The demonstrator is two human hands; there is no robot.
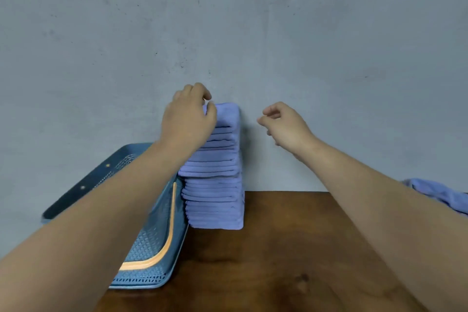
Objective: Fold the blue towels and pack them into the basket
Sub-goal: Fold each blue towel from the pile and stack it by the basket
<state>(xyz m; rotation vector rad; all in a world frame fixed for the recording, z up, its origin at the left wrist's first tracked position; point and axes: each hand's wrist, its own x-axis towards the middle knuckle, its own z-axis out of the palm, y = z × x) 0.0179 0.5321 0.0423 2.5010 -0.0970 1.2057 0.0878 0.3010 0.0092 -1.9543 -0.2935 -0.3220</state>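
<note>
A tall stack of folded blue towels [217, 185] stands on the wooden table [291, 261] against the wall. My left hand [188, 119] is at the stack's top left corner, with its thumb and curled fingers gripping the top towel [226, 113]. My right hand [286, 126] hovers in the air to the right of the stack's top, apart from it, with fingers loosely curled and nothing in them. The blue mesh basket [157, 248] with an orange handle sits tilted just left of the stack, partly hidden by my left forearm.
An unfolded blue towel [440, 195] lies crumpled at the table's right edge. A grey wall [228, 20] rises directly behind the table. Bare dark wood lies in front of the stack.
</note>
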